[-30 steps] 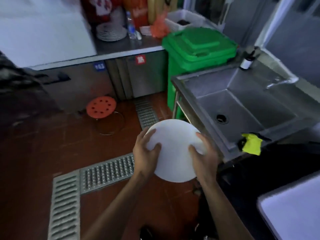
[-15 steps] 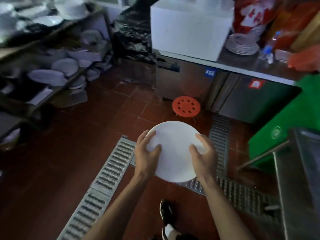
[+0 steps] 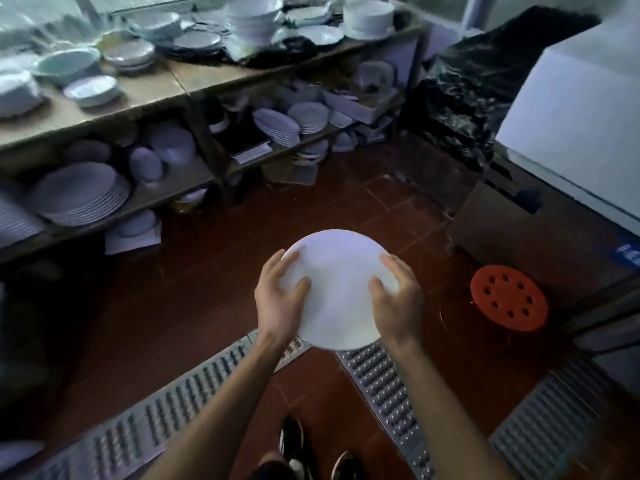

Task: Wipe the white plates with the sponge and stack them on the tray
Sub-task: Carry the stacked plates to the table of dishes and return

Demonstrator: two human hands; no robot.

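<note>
I carry one round white plate (image 3: 339, 289) in front of me at waist height, over the dark red floor. My left hand (image 3: 278, 299) grips its left edge with the thumb on top. On the plate's right edge my right hand (image 3: 396, 299) holds it the same way. No sponge and no tray are in view.
Wooden shelves (image 3: 145, 88) at the left and back hold several stacks of white plates and bowls. A red perforated stool (image 3: 509, 297) stands at the right beside a steel cabinet (image 3: 540, 230). Metal drain grates (image 3: 166, 414) cross the floor near my shoes (image 3: 294, 445).
My view has swung left, away from the sink and green bin, to the dish shelves. Both hands keep the same grip on the plate.
</note>
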